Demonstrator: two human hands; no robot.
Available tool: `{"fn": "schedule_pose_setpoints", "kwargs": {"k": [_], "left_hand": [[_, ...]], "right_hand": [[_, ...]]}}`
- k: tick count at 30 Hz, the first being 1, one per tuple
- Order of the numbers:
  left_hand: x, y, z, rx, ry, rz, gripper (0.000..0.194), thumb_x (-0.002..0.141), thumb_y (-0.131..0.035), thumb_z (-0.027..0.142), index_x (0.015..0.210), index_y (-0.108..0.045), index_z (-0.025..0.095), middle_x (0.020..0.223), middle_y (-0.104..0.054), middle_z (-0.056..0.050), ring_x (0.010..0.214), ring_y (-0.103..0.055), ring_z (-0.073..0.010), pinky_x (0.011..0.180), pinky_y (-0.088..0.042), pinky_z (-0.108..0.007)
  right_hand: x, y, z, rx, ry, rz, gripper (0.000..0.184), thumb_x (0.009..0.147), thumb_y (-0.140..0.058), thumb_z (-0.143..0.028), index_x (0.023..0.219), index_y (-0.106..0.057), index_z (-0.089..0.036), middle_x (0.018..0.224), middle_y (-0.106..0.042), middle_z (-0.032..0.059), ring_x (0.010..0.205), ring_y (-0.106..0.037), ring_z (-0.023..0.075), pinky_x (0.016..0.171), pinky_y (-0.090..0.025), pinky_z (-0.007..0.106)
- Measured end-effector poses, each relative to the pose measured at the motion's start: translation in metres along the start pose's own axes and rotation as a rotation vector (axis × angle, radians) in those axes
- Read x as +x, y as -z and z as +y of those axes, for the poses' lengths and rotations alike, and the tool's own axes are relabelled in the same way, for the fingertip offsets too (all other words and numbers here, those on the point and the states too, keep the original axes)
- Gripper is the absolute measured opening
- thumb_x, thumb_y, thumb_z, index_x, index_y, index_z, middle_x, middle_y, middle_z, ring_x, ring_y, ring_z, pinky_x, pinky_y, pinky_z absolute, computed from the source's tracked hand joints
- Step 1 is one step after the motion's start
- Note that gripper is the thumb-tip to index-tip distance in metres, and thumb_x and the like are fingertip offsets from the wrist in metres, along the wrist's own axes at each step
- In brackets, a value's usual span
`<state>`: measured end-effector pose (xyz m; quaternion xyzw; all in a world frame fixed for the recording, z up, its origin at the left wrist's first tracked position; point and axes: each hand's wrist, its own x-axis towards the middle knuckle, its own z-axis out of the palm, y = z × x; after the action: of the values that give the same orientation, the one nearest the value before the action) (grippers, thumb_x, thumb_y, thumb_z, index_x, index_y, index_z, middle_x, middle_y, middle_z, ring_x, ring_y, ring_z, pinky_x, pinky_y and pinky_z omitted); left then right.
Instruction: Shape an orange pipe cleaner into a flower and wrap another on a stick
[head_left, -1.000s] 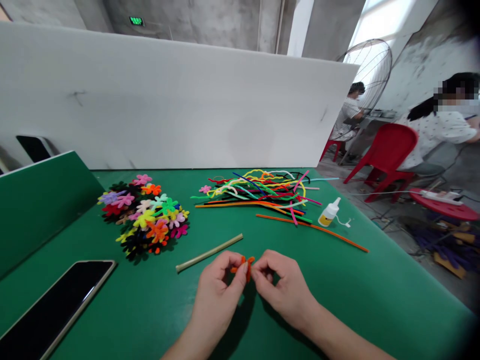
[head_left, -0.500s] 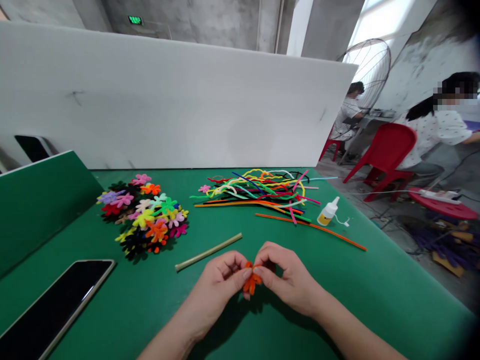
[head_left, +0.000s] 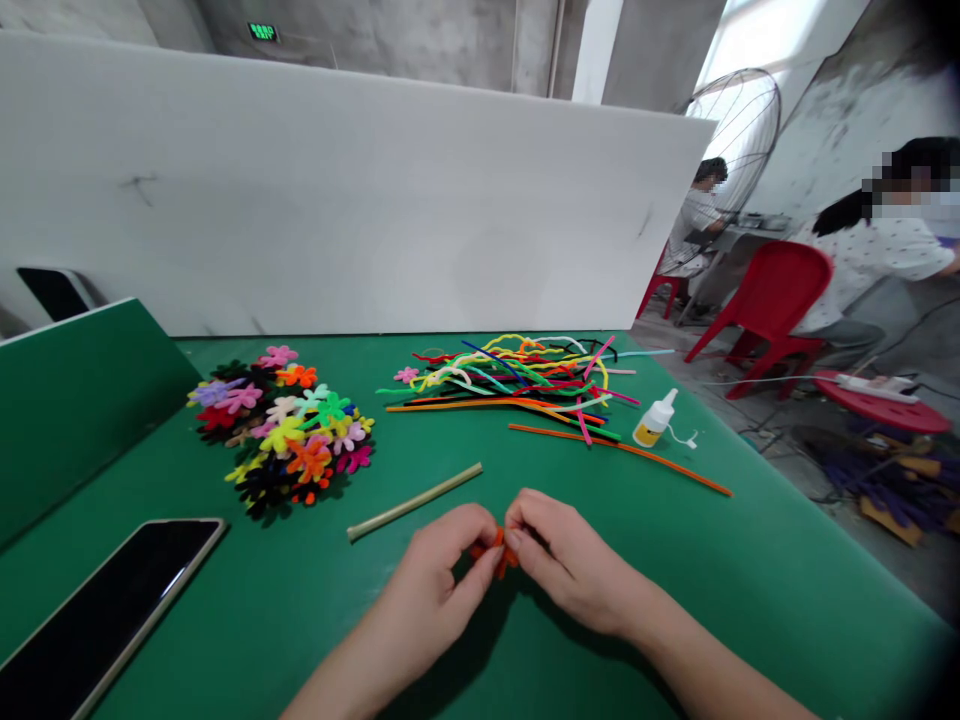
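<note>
My left hand point(head_left: 439, 580) and my right hand point(head_left: 559, 555) meet over the green table point(head_left: 675, 560), both pinching a small orange pipe-cleaner flower point(head_left: 496, 550) between thumbs and fingertips. The flower is partly hidden by my fingers. A pale green stick point(head_left: 415, 502) lies just beyond my left hand. Further back lies a loose heap of coloured pipe cleaners point(head_left: 517, 385). A pile of finished pipe-cleaner flowers point(head_left: 285, 430) sits at the left.
A small glue bottle point(head_left: 654, 420) stands right of the heap, by a long orange pipe cleaner point(head_left: 622, 458). A black phone point(head_left: 105, 610) lies front left. A white board point(head_left: 337, 190) walls off the back. Two people sit near red chairs point(head_left: 772, 300) at the right.
The flower has been turned between my fingertips and drawn a little lower and nearer; both hands stay pinched on it. The view has tipped slightly down.
</note>
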<state>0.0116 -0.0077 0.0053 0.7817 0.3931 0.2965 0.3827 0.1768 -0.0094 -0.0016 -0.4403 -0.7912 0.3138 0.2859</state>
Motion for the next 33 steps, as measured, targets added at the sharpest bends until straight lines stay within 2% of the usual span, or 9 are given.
{"fn": "schedule_pose_setpoints", "kwargs": {"k": [4,8,14,17,20,23,27,30,33], "left_hand": [[0.0,0.001,-0.002,0.164,-0.114,-0.012,0.014,0.081,-0.04,0.014,0.07,-0.049,0.018,0.071,-0.053,-0.002,0.068,-0.05,-0.0134,0.073,-0.042,-0.027],[0.0,0.0,-0.005,0.341,-0.25,-0.05,0.019,0.08,-0.036,0.007,0.073,-0.05,0.019,0.07,-0.054,0.0,0.07,-0.051,-0.0127,0.092,-0.035,-0.034],[-0.005,-0.005,0.003,0.673,-0.432,-0.091,0.026,0.076,-0.036,0.001,0.081,-0.054,0.018,0.078,-0.057,-0.003,0.075,-0.051,-0.0154,0.097,-0.032,-0.042],[-0.006,-0.008,0.006,0.703,-0.454,-0.095,0.025,0.075,-0.038,0.001,0.082,-0.055,0.016,0.077,-0.059,-0.004,0.074,-0.052,-0.0163,0.096,-0.032,-0.044],[-0.003,-0.009,0.004,0.489,-0.351,0.018,0.025,0.076,-0.036,0.002,0.078,-0.056,0.017,0.077,-0.059,-0.004,0.074,-0.053,-0.0156,0.09,-0.037,-0.04],[0.0,-0.006,0.003,0.082,-0.075,0.114,0.016,0.079,-0.043,0.012,0.07,-0.055,0.017,0.07,-0.058,-0.003,0.067,-0.053,-0.014,0.066,-0.045,-0.026],[0.002,-0.002,0.006,-0.389,0.201,0.142,0.009,0.076,-0.053,0.02,0.068,-0.056,0.016,0.065,-0.057,0.0,0.06,-0.051,-0.0119,0.058,-0.041,-0.023],[0.002,-0.001,0.007,-0.64,0.308,0.128,0.008,0.073,-0.058,0.021,0.068,-0.057,0.015,0.062,-0.056,0.001,0.058,-0.05,-0.0106,0.056,-0.038,-0.021],[0.002,-0.002,0.007,-0.831,0.343,0.146,0.011,0.069,-0.063,0.024,0.066,-0.057,0.015,0.059,-0.055,0.002,0.056,-0.047,-0.0094,0.054,-0.036,-0.02]], "right_hand": [[0.001,0.0,-0.001,0.018,-0.012,-0.002,0.012,0.081,-0.039,-0.013,0.071,-0.044,-0.017,0.069,-0.048,-0.0007,0.062,-0.043,0.0112,0.056,-0.034,0.022],[0.003,-0.001,-0.001,0.089,-0.061,0.012,0.015,0.077,-0.04,-0.009,0.066,-0.044,-0.017,0.064,-0.045,-0.0024,0.06,-0.041,0.0105,0.055,-0.032,0.022],[0.004,-0.005,0.007,0.318,-0.2,-0.055,0.015,0.074,-0.04,-0.01,0.06,-0.042,-0.016,0.057,-0.039,-0.0051,0.055,-0.034,0.0083,0.05,-0.028,0.02],[0.005,-0.008,0.011,0.435,-0.286,-0.062,0.016,0.074,-0.043,-0.013,0.058,-0.042,-0.016,0.055,-0.036,-0.0057,0.052,-0.031,0.0075,0.048,-0.026,0.019],[0.006,-0.009,0.01,0.531,-0.288,-0.013,0.018,0.075,-0.044,-0.017,0.058,-0.043,-0.015,0.053,-0.037,-0.0057,0.049,-0.03,0.007,0.047,-0.024,0.02],[0.007,-0.005,0.008,0.678,-0.213,0.002,0.019,0.079,-0.047,-0.026,0.065,-0.048,-0.014,0.056,-0.041,-0.0044,0.05,-0.032,0.0071,0.047,-0.025,0.02],[0.006,0.0,0.005,0.792,-0.162,0.05,0.021,0.076,-0.055,-0.034,0.081,-0.053,-0.014,0.066,-0.046,-0.002,0.056,-0.039,0.008,0.052,-0.03,0.021],[0.005,0.0,0.004,0.834,-0.125,0.063,0.024,0.072,-0.06,-0.036,0.082,-0.055,-0.015,0.069,-0.049,-0.0009,0.059,-0.043,0.0091,0.055,-0.034,0.022],[0.003,-0.002,0.004,0.826,-0.082,0.075,0.023,0.071,-0.062,-0.037,0.078,-0.056,-0.016,0.067,-0.05,-0.0009,0.057,-0.043,0.0091,0.053,-0.035,0.023]]}}
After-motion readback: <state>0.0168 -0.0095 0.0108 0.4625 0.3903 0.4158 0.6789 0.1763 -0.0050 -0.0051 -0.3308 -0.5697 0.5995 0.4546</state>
